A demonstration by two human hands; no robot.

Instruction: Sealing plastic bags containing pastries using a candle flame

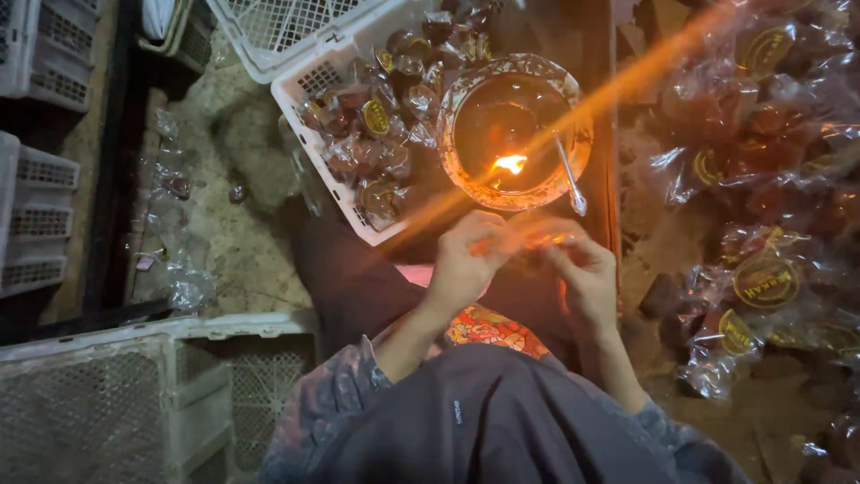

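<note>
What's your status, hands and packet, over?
Left hand and right hand both pinch a small clear packet. Packet held just short of the flame in the glass bowl. Nothing between them.

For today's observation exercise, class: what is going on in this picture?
A seated person's left hand and right hand pinch a small clear wrapper just in front of a bowl holding a small flame. A white crate of wrapped dark sweets stands beside the bowl.
</note>
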